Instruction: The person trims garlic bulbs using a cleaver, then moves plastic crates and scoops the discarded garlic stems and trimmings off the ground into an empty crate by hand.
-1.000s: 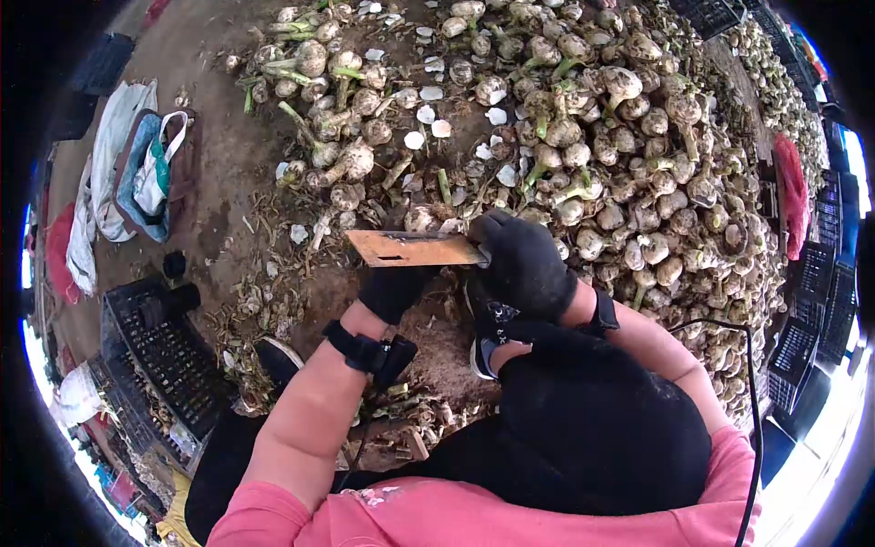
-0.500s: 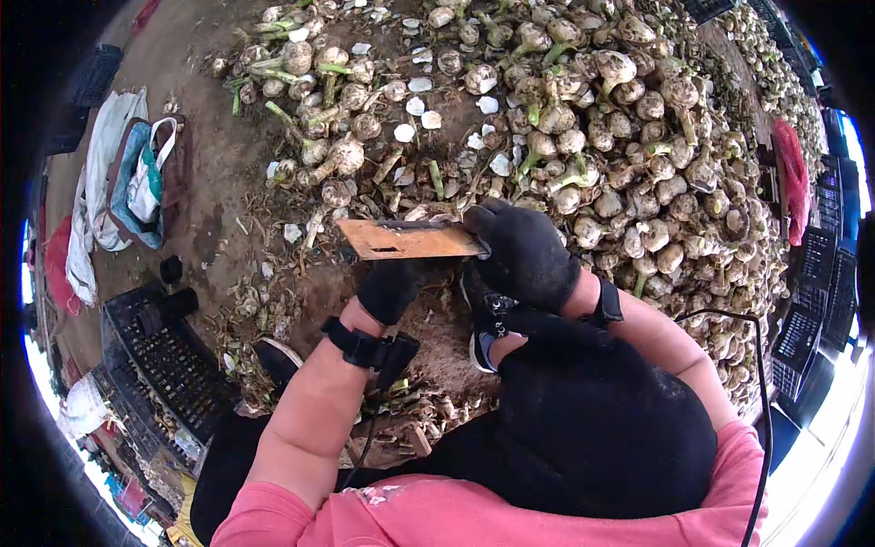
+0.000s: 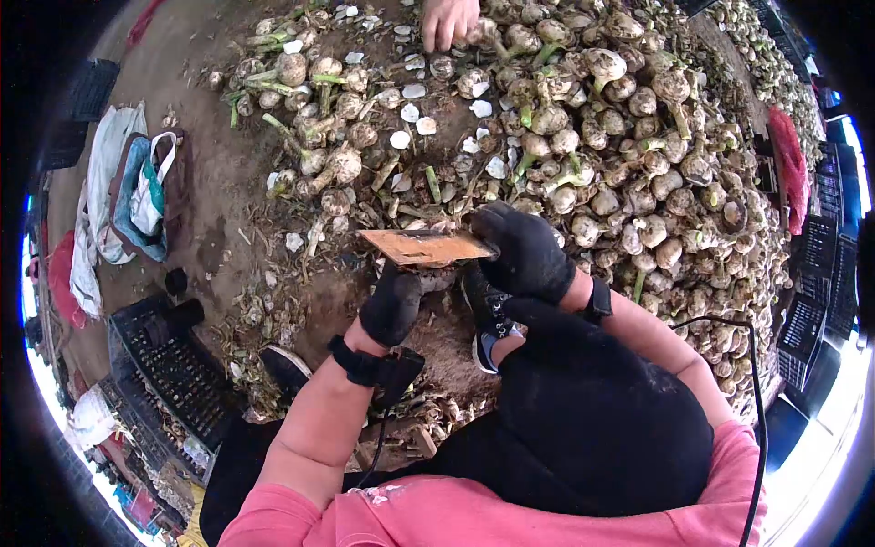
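Note:
My right hand, in a black glove, is closed round the right end of a flat, rust-orange blade with a dark edge. My left hand, also gloved, is below the blade's left half, its fingers curled. Between that hand and the underside of the blade shows part of a roundish, dirt-covered garlic bulb; the blade hides most of it. Ahead and to the right lies a large heap of garlic bulbs with stems. Another person's bare hand reaches among the bulbs at the top.
Smaller bulbs with green stems lie front left, with white peel scraps on the soil. Left are cloth bags and a black crate. More crates and a red net sack stand right. A cable runs beside my right arm.
The blade has shifted right and tilted flatter. My left hand has come slightly up and right, with the bulb now partly showing. The other person's hand has entered at the top.

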Demonstrator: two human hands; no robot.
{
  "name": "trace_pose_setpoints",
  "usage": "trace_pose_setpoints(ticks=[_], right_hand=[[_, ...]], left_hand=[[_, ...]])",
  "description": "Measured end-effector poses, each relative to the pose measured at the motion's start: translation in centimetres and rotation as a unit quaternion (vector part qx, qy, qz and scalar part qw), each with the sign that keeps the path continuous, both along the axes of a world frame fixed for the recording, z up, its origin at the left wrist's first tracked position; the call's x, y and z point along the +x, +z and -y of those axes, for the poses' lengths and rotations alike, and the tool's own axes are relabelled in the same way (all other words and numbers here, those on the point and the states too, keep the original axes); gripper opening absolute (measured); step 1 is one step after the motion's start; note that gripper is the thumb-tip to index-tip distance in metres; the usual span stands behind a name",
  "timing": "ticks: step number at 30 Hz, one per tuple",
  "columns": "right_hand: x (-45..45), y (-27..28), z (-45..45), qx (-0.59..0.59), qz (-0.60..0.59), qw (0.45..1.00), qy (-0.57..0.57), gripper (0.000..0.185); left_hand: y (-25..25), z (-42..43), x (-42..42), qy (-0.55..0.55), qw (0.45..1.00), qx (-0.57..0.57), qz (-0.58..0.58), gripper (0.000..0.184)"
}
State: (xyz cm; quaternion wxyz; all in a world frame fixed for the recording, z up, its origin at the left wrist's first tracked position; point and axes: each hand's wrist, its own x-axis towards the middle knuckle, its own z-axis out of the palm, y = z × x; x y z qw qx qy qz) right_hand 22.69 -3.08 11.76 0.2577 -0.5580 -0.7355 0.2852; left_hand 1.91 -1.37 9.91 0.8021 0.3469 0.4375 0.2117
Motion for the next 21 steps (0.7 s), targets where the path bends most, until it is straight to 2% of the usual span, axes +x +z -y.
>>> trace_pose_setpoints(ticks=[1,5,7,8,9,10,11,12,13,14,15,16,17,18,19,20,21], right_hand=[[0.0,-0.3,0.2,0.008,-0.003,1.0,-0.006,0.035],[0.0,-0.1,0.0,-0.013,-0.005,1.0,0.01,0.035],[0.2,0.0,0.1,-0.003,0.02,1.0,0.021,0.031],[0.9,-0.8,0.1,-0.047,0.059,0.997,-0.031,0.027],[2.0,-2.4,0.2,-0.091,0.097,0.987,-0.086,0.023],[4.8,-5.2,1.0,-0.177,0.04,0.963,-0.201,0.015],[7.6,-5.6,2.0,-0.036,0.021,0.984,-0.173,0.022],[8.0,-2.9,1.4,-0.112,0.035,0.969,-0.218,0.021],[6.7,-0.6,1.1,-0.113,-0.003,0.97,-0.217,0.018],[5.5,1.1,0.0,-0.097,-0.035,0.97,-0.219,0.016],[4.4,0.3,-0.3,-0.049,-0.159,0.966,-0.199,0.016],[3.0,0.6,-0.9,-0.111,-0.262,0.946,-0.154,0.019],[2.4,1.6,-0.8,-0.211,-0.292,0.923,-0.139,0.026],[2.1,1.9,-0.6,-0.273,-0.397,0.867,-0.127,0.026],[1.7,2.2,-0.4,-0.334,-0.489,0.796,-0.125,0.026],[1.8,1.6,-0.7,-0.375,-0.586,0.711,-0.102,0.024],[1.9,0.9,-1.0,-0.419,-0.672,0.604,-0.088,0.023]], left_hand=[[0.0,0.1,-0.1,-0.026,0.999,0.002,-0.022,0.038],[0.5,0.4,-0.1,-0.014,1.0,-0.014,-0.015,0.036],[1.1,0.2,-0.4,-0.028,0.997,-0.062,-0.018,0.037],[1.0,0.1,-0.8,-0.028,0.998,-0.061,-0.019,0.037],[0.9,-0.3,-1.3,0.067,0.91,-0.323,0.253,0.038],[1.2,-0.8,-1.8,0.055,0.889,-0.327,0.317,0.039],[2.0,-0.8,-2.3,0.033,0.937,-0.201,0.283,0.039],[2.9,-0.7,-2.6,0.017,0.977,-0.057,0.206,0.04],[2.8,-1.1,-2.5,0.011,0.987,0.011,0.16,0.04],[1.7,-2.7,-2.3,-0.048,0.992,0.044,0.104,0.04],[0.6,-2.7,-2.0,-0.025,0.986,0.055,0.156,0.04],[-0.5,-2.8,-1.7,-0.005,0.975,0.064,0.211,0.04],[-0.7,-2.3,-1.3,0.028,0.978,-0.015,0.207,0.047],[-1.0,-2.0,-1.0,0.058,0.974,-0.091,0.201,0.056],[-2.1,-1.8,-0.8,-0.047,0.978,0.203,-0.004,0.058],[-2.3,-2.4,-0.3,-0.14,0.841,0.48,-0.208,0.062],[-2.1,-2.4,-0.2,-0.159,0.785,0.521,-0.295,0.064]])
